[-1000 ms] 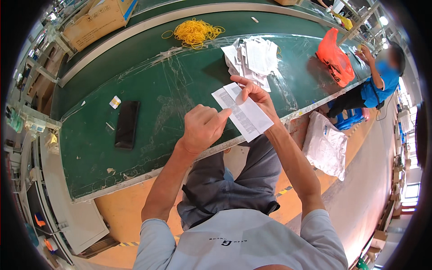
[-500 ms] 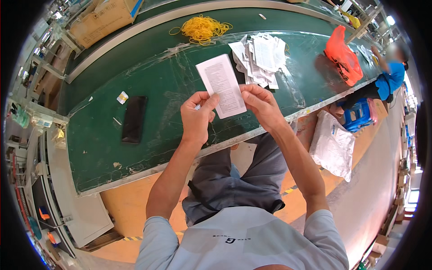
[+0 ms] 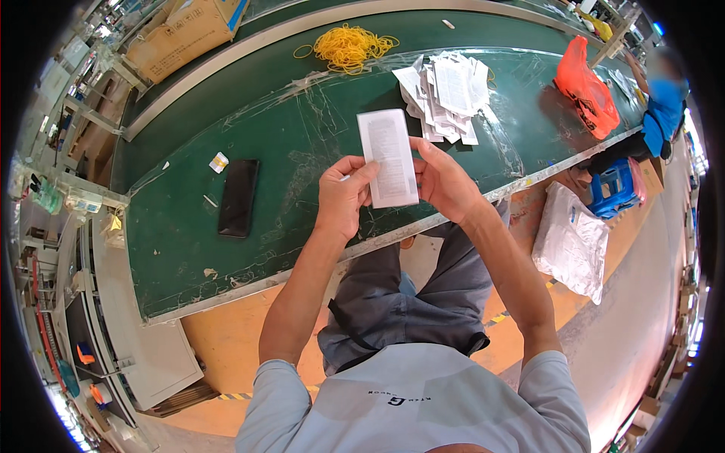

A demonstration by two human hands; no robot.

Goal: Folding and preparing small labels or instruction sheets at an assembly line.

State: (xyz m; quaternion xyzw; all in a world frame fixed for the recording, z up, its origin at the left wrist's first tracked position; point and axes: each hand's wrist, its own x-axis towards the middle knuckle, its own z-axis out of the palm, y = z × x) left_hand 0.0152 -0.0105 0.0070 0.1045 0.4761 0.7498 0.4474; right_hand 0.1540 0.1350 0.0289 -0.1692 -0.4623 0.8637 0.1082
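A folded white paper leaflet point(image 3: 391, 162) with fine print stands tilted up above the near edge of the workbench. My left hand point(image 3: 345, 192) pinches its left edge, thumb on the printed face and fingers behind. My right hand point(image 3: 451, 183) is curved against the right edge of the leaflet, with some fingertips hidden behind it. Just beyond lies a messy pile of similar leaflets point(image 3: 453, 90). Left of the pile is a tangled heap of yellow rubber bands point(image 3: 349, 48).
On the green bench point(image 3: 174, 257) lie a black phone-like slab point(image 3: 239, 198) and a small white-and-yellow packet point(image 3: 218, 162). A red plastic bag point(image 3: 585, 90) sits at right. Below it are a white sack point(image 3: 572, 238) and a blue stool point(image 3: 613, 189). A person in blue point(image 3: 666, 113) is at far right.
The leaflet has turned from a leftward slant to nearly upright. My right thumb no longer lies over its face; that hand has shifted along the right edge. The view has moved slightly.
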